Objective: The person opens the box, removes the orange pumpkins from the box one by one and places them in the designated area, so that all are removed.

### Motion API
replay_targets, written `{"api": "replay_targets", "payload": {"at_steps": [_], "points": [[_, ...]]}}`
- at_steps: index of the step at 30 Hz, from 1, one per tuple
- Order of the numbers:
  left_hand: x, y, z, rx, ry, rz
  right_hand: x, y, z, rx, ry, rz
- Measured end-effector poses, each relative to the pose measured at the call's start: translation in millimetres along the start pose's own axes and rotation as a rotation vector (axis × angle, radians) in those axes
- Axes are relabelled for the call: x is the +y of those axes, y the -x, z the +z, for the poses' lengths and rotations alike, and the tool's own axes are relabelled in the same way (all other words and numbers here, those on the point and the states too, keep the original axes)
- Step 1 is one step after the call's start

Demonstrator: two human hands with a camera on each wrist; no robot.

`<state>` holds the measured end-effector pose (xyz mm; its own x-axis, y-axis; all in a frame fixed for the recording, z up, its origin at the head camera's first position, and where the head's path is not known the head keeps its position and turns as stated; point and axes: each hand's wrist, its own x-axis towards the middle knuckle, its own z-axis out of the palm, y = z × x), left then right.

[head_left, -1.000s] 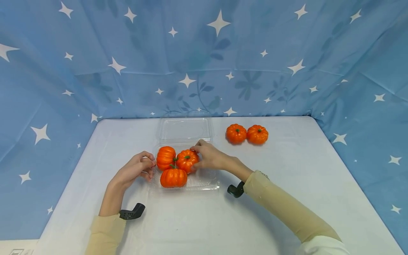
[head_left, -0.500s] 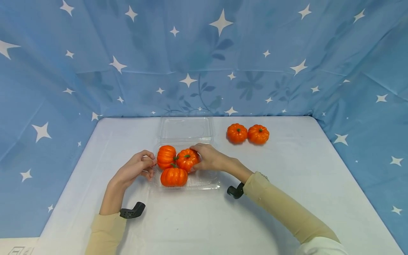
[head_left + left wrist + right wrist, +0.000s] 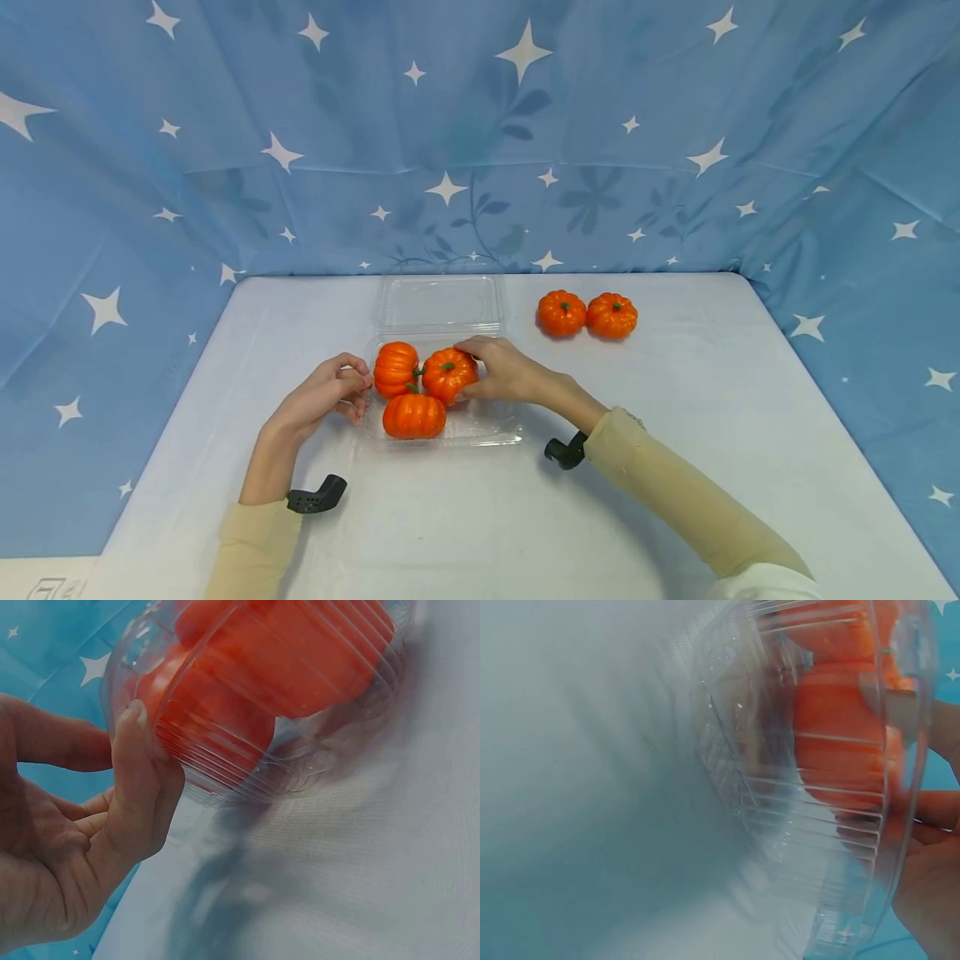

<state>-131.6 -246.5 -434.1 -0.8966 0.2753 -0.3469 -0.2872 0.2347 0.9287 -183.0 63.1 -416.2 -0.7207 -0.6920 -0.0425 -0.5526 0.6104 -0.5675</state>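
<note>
A clear plastic clamshell box (image 3: 480, 432) lies with its lid flipped back, holding three small orange pumpkins. My left hand (image 3: 330, 389) pinches the box's left rim between thumb and fingers, as the left wrist view shows closely. Inside, my right hand (image 3: 510, 372) grips the right-hand pumpkin (image 3: 447, 372), thumb at the front and fingers behind. Close by in the box are a pumpkin lying on its side (image 3: 395, 369) at the left and a front pumpkin (image 3: 414, 416), also on its side. Through the box wall, the gripped pumpkin (image 3: 836, 735) shows in the right wrist view.
Two more orange pumpkins, one on the left (image 3: 561, 314) and one on the right (image 3: 612, 316), sit side by side at the table's back, right of the open lid (image 3: 441, 301). A blue star-patterned curtain (image 3: 337, 192) surrounds the white table (image 3: 712, 400).
My right hand and its pumpkin have shifted very slightly to the right inside the box. The left hand keeps its pinch on the rim. The head view has moved a little.
</note>
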Motion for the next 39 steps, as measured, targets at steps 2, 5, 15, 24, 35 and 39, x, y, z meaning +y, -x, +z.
{"api": "replay_targets", "payload": {"at_steps": [2,5,15,24,35,39], "points": [[0.2,-0.7,0.9,0.000,0.003,0.001,0.8,2.6,-2.0,0.012,0.010,-0.004],[0.3,-1.2,2.0,-0.001,0.005,0.002,1.2,6.0,-4.4,0.022,0.008,-0.005],[1.5,3.8,1.0,0.009,-0.004,0.005,0.6,13.5,-10.0,0.037,0.002,-0.012],[-2.5,10.9,-1.6,0.017,-0.014,-0.001,1.2,22.1,-12.5,0.044,-0.030,-0.015],[0.2,3.5,1.6,-0.006,0.001,0.009,3.8,48.7,-31.5,0.075,-0.059,0.049],[1.8,3.1,1.2,-0.008,-0.007,0.011,5.0,55.1,-37.0,0.084,-0.054,0.046]]}}
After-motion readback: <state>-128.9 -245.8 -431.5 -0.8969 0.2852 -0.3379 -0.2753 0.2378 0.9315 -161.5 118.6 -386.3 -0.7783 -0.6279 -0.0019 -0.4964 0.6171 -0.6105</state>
